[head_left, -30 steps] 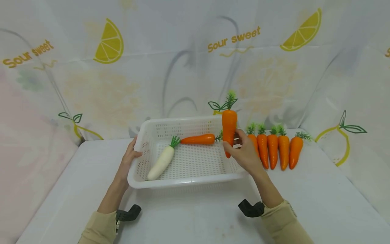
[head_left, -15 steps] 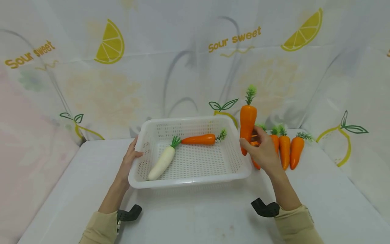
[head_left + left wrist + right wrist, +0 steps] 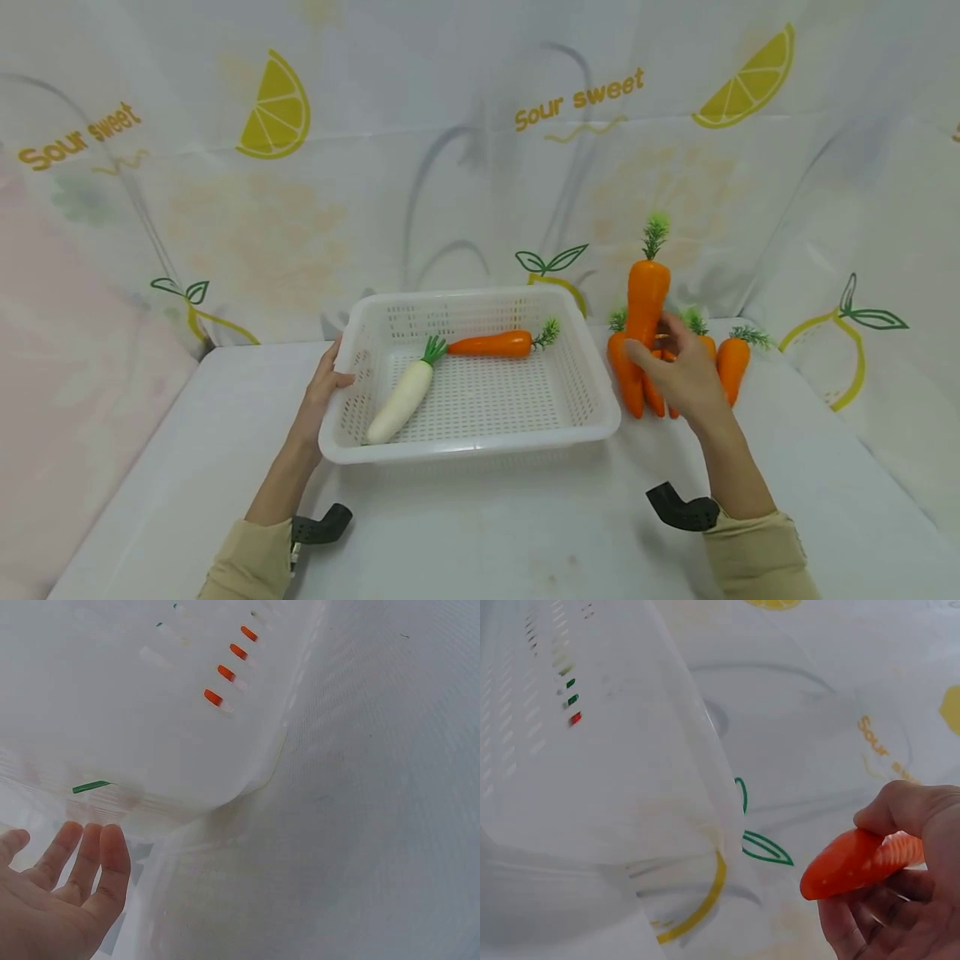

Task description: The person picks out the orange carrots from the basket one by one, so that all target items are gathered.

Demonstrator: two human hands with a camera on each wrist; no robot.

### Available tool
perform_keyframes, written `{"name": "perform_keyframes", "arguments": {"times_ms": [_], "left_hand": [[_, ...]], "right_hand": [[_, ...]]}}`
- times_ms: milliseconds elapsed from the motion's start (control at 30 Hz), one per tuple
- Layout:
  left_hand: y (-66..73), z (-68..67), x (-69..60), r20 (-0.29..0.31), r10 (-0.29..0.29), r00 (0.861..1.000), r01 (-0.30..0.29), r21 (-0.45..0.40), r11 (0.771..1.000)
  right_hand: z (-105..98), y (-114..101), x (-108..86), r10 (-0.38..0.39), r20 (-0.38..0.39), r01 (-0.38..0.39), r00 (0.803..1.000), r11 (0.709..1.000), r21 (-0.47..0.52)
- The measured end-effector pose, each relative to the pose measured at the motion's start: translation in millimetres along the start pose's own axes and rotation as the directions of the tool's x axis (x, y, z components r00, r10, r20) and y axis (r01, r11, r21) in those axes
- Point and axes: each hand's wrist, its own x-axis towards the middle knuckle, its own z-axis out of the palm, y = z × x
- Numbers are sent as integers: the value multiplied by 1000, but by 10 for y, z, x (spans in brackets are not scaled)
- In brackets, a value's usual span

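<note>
In the head view my right hand [image 3: 692, 375] pinches an orange carrot [image 3: 647, 296] near its lower tip, leafy top up. It holds the carrot over the front of a row of carrots [image 3: 624, 375], partly hiding them. The right wrist view shows the carrot's tapered end [image 3: 844, 862] between thumb and fingers. My left hand [image 3: 321, 396] rests against the left side of a white slotted basket [image 3: 468, 447]; its fingers look nearly straight in the left wrist view. Inside the basket lie a white radish [image 3: 401, 402] with green leaves and one carrot [image 3: 491, 343].
The basket stands on a white-covered table [image 3: 480, 533]. Behind hangs a pale cloth [image 3: 375, 208] printed with lemons and lettering. One carrot [image 3: 732, 367] lies at the right end of the row. Each wrist carries a black mount [image 3: 322, 525].
My right hand has carried the carrot rightward, from over the basket's right end to the row of carrots. The left hand and basket have stayed in place.
</note>
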Motion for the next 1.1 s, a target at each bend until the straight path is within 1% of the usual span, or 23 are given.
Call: {"name": "perform_keyframes", "arguments": {"times_ms": [200,267,400,600,633,867,1000,1100], "left_hand": [[-10,0,-11,4,6,1000,-6,-4,1000],[-12,0,-16,6,7,1000,-7,-9,1000],[-12,1,-21,6,7,1000,-7,-8,1000],[-8,2,-16,6,13,1000,-13,-7,1000],[-7,3,-13,8,14,1000,-14,-6,1000],[-10,5,-5,12,15,1000,-15,4,1000],[-6,3,-6,11,13,1000,-13,4,1000],[-1,-2,-9,9,9,1000,-9,7,1000]], "right_hand": [[-111,67,5,3,-23,-4,1000,999,-50],[-146,98,7,18,-22,-19,1000,998,-66],[-223,171,24,69,-7,-69,998,995,-67],[-363,302,46,93,-50,-98,994,990,-99],[-384,324,49,95,-58,-100,994,990,-99],[-489,449,69,176,-61,-181,982,980,-87],[-544,504,74,181,-79,-185,980,981,-58],[-601,546,71,184,-73,-187,980,981,-41]]}}
